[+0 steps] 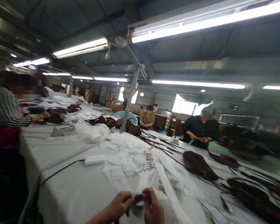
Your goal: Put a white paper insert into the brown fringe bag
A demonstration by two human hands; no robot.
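At the bottom edge, my left hand (119,204) and my right hand (153,207) meet over the white table (84,189). Both pinch a small dark piece (138,198) between their fingertips; it is blurred and I cannot make out what it is. Something pale and round (138,208) shows just below that piece. White paper sheets and strips (130,161) lie scattered right beyond my hands.
A white power adapter (94,160) with a black cable lies to the left. Dark brown bags with long straps (198,163) spread across the right side. A crumpled plastic bag (92,132) sits by a metal pole (130,99). Other people work at the left, far end and right.
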